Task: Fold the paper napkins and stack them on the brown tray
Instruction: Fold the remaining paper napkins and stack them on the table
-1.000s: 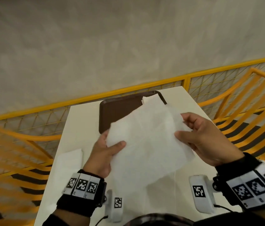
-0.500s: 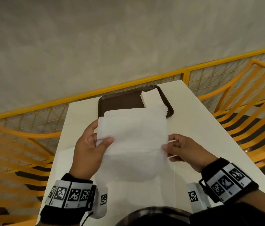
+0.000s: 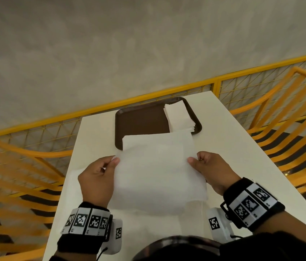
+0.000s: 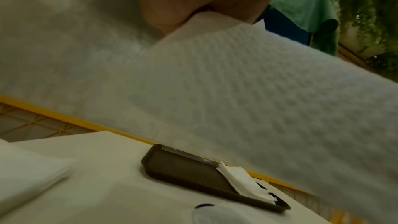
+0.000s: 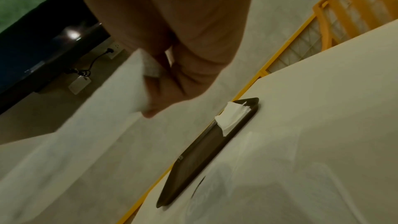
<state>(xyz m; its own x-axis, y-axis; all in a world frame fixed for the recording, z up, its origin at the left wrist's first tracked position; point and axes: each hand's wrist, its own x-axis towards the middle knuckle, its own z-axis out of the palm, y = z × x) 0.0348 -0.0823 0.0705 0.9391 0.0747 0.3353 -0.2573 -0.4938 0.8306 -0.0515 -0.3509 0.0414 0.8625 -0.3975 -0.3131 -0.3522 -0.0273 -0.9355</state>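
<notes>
On the white table (image 3: 242, 147), the brown tray (image 3: 140, 121) held a stack (image 3: 179, 116) of folded napkins at its right end. I pinched a napkin (image 3: 157, 172) above the table, left hand (image 3: 96, 178) and right hand (image 3: 210, 170) gripping opposite edges.

Black wristbands (image 3: 84, 240) carry white tags printed with black-and-white codes.

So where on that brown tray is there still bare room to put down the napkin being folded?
The brown tray is bare across its left and middle, between its left rim and the stack of folded napkins. The right end is crowded by that stack. The held napkin, pinched by the left hand and right hand, hides the tray's near edge.
</notes>
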